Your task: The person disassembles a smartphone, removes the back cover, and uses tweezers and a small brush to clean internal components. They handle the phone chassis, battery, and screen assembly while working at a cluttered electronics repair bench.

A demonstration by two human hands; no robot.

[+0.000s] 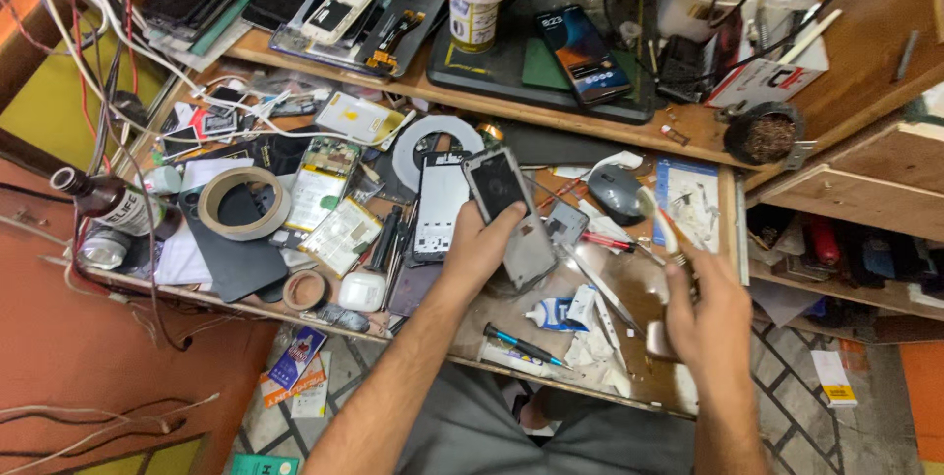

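Your right hand (710, 313) grips what looks like a blurred brush (657, 219); your left hand (484, 244) clasps the grey phone (509, 214) above the cluttered bench (629, 382). Keep the phone steady, strokes light. Tape roll (244, 203) lies well left.

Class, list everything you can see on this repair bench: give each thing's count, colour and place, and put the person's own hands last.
Phone frame: one, grey, bench centre, held.
Brush: one, pale, right of centre, held.
Tape roll: one, beige, bench left.
Lit phone: one, black, upper shelf.
Screwdriver: one, blue-black, front edge.
Mouse: one, grey, right of the frame.
Bottle: one, brown, far left.
Left hand: grips the phone frame.
Right hand: grips the brush.
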